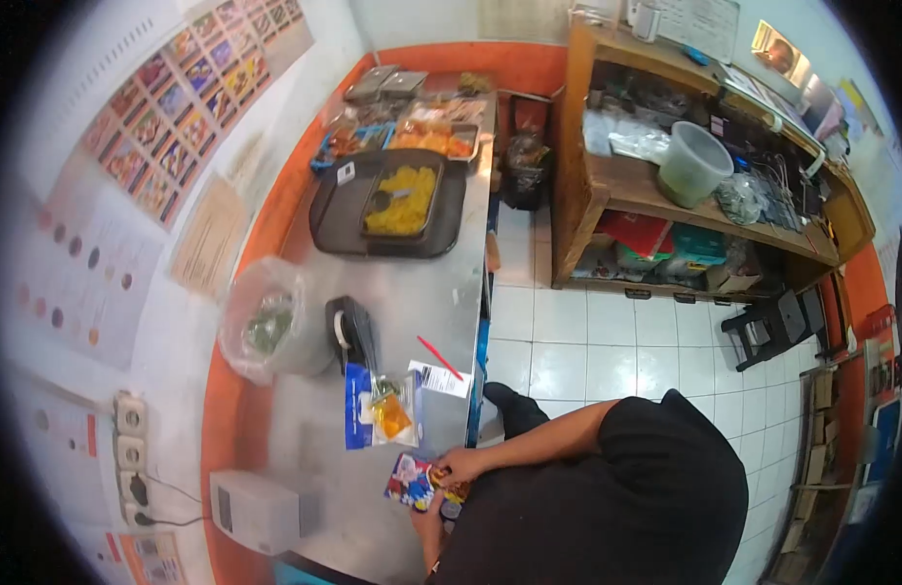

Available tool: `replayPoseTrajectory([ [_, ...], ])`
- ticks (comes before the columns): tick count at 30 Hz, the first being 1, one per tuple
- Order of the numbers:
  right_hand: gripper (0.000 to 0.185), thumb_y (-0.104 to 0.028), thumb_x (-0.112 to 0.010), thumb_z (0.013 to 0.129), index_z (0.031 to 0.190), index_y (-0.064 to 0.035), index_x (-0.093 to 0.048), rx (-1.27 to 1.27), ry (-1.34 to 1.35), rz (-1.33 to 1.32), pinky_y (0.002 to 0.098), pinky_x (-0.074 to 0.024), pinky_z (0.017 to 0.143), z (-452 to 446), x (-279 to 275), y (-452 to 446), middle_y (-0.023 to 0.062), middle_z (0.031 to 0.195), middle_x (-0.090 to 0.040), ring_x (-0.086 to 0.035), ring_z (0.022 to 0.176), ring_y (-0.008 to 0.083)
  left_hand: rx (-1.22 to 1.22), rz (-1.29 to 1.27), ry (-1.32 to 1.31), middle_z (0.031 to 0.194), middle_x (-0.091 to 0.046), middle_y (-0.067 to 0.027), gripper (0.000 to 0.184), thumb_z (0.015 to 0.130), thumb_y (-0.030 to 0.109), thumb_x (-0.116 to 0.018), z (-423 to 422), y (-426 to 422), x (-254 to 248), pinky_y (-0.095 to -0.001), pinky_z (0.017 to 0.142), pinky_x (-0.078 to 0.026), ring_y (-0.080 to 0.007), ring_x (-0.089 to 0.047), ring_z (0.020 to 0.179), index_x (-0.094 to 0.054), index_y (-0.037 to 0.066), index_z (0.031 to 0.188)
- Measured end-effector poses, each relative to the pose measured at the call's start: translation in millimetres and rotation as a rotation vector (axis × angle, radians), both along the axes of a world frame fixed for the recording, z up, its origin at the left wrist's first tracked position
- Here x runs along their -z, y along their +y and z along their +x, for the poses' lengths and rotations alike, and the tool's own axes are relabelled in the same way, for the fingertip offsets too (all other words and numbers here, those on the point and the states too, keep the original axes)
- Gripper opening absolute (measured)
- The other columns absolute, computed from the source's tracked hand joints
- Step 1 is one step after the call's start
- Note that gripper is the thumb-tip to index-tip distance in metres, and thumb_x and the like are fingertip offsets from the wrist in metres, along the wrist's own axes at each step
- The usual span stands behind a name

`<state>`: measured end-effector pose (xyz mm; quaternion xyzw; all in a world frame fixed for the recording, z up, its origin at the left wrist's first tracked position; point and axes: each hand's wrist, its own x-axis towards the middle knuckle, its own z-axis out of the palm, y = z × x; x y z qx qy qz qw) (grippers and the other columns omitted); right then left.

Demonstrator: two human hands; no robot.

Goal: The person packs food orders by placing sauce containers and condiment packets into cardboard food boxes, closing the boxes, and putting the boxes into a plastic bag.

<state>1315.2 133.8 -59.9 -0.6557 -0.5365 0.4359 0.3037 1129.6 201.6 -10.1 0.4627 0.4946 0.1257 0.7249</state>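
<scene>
A colourful blue, red and white packet (410,481) lies low over the steel table's near edge. My right hand (457,467) has its fingers bent and closed on the packet's right part, where something yellow-brown shows. From below, my left hand (430,514) grips the lower edge of the same packet, its fingers partly hidden. Just beyond are a blue-and-white pouch (356,408) and a clear bag with orange contents (392,415). Beside them are a white label sheet (440,379) and a red pen-like stick (439,358).
On the steel table (373,278) stand a black tape dispenser (352,334), a lined plastic tub (275,327), a white box (255,512) and a dark tray (334,216) bearing a yellow-filled pan (404,200). A wooden shelf (579,210) is at the right.
</scene>
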Motion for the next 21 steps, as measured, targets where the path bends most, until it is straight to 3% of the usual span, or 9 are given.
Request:
replayPoseTrajectory([
  [2,0.064,-0.046,-0.071,0.08,0.129,-0.0074,-0.057,-0.021,0.029,0.022,0.0394,-0.0515,0.079,11.5,-3.3,3.4,0.0236,0.1,-0.066,-0.067,0.093,0.0335,-0.066,-0.153,0.046,0.116,-0.06,-0.0122,0.062,0.079,0.018,-0.077,6.4,-8.6,-34.5,-0.0379,0.085,-0.052,-0.0239,-0.063,0.101,-0.048,-0.001,0.13],
  [5,0.08,-0.049,-0.073,0.078,0.141,-0.0061,-0.045,-0.064,0.145,0.037,0.0374,-0.05,0.084,21.1,-67.2,5.4,0.0209,0.11,-0.066,-0.066,0.1,0.0294,-0.092,-0.242,-0.304,0.123,-0.058,-0.0128,0.062,0.084,0.03,-0.07,-46.8,2.7,76.6,-0.0424,0.09,-0.051,-0.0267,-0.06,0.108,-0.046,0.001,0.133],
  [8,0.081,-0.049,-0.074,0.078,0.14,-0.004,-0.046,-0.039,0.346,0.064,0.0354,-0.05,0.085,30.2,-99.9,24.2,0.0159,0.111,-0.068,-0.066,0.098,0.0245,-0.22,-0.323,-0.357,0.129,-0.054,-0.0131,0.066,0.085,0.039,-0.062,-27.7,0.2,-4.6,-0.0471,0.097,-0.046,-0.03,-0.056,0.115,-0.042,0.004,0.137],
  [10,0.077,-0.049,-0.07,0.082,0.14,-0.0051,-0.046,-0.017,0.304,0.197,0.0338,-0.0497,0.087,24.2,-102.4,32.7,0.0134,0.112,-0.068,-0.065,0.097,0.0196,-0.263,-0.298,-0.43,0.134,-0.051,-0.0132,0.068,0.085,0.043,-0.058,-23.1,6.2,-18.1,-0.0496,0.101,-0.043,-0.0319,-0.053,0.12,-0.04,0.006,0.14],
  [12,0.067,-0.047,-0.067,0.086,0.136,-0.0065,-0.051,0.091,0.449,0.026,0.0336,-0.0506,0.085,29.3,-114.7,38.1,0.0128,0.109,-0.069,-0.065,0.098,0.0194,-0.27,-0.304,-0.625,0.135,-0.051,-0.013,0.068,0.085,0.042,-0.057,-38.4,15.7,-1.2,-0.0498,0.102,-0.042,-0.0322,-0.052,0.121,-0.039,0.007,0.141],
  [14,0.039,-0.036,-0.063,0.09,0.111,-0.0034,-0.066,0.455,0.367,0.02,0.0332,-0.0521,0.074,36.0,-112.1,40.5,0.0104,0.096,-0.071,-0.065,0.086,0.0163,-0.582,-0.339,-0.509,0.133,-0.052,-0.0133,0.066,0.085,0.04,-0.057,-55.1,20.2,16.0,-0.0496,0.1,-0.044,-0.0322,-0.054,0.119,-0.04,0.006,0.139],
  [16,0.029,-0.018,-0.063,0.083,0.106,-0.0008,-0.058,0.833,0.08,0.227,0.0328,-0.0495,0.067,55.5,-94.5,46.0,0.009,0.088,-0.062,-0.062,0.075,0.0186,-0.596,-0.333,-0.564,0.131,-0.053,-0.0135,0.065,0.084,0.039,-0.057,-84.4,18.3,16.0,-0.0492,0.098,-0.046,-0.0321,-0.055,0.117,-0.041,0.006,0.138],
  [17,0.048,-0.018,-0.067,0.078,0.121,-0.0023,-0.051,0.897,-0.092,0.171,0.0355,-0.0506,0.07,66.8,-73.0,50.6,0.014,0.107,-0.057,-0.062,0.082,0.0249,-0.529,-0.335,-0.65,0.13,-0.054,-0.0138,0.065,0.084,0.038,-0.057,-79.3,26.4,18.9,-0.0487,0.096,-0.047,-0.0321,-0.056,0.115,-0.042,0.005,0.138],
  [21,0.062,-0.019,-0.068,0.075,0.13,-0.0024,-0.044,0.864,-0.127,0.215,0.0426,-0.0509,0.079,70.8,-40.6,76.6,0.0213,0.121,-0.043,-0.057,0.095,0.0345,-0.552,-0.161,-0.569,0.127,-0.056,-0.0145,0.065,0.081,0.038,-0.058,-59.6,25.0,-26.2,-0.0478,0.094,-0.049,-0.0325,-0.059,0.111,-0.045,0.004,0.135],
])
